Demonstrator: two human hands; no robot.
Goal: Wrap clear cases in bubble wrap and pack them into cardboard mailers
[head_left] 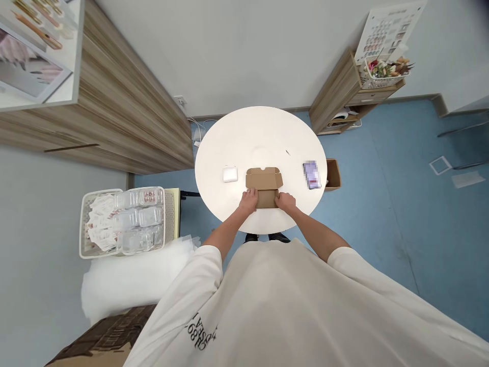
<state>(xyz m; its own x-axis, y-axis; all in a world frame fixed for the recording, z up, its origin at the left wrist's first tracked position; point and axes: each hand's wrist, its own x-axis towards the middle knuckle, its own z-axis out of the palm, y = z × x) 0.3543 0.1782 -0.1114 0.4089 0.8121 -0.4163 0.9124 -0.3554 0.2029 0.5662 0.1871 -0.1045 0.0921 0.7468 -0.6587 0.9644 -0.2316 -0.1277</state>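
A brown cardboard box (266,199) lies on the white round table (233,132), its flap-edged lid standing open on the far side. My left hand (249,200) grips the left side of the box, fingers curled over the edge. On the opposite side, my right hand (286,201) is closed around the right edge. The inside of the box looks bare. Left of it rests a small white packet or case (229,174). A purple item (312,174), blurred out in part, lies to the right.
Plastic baskets (164,224) with clear packs stand at left beside a roll of white wrap (133,280). An open cardboard carton (333,173) sits on the floor right of the table. Wooden cabinets (133,97) flank the wall; a small dark object (288,152) lies on the table.
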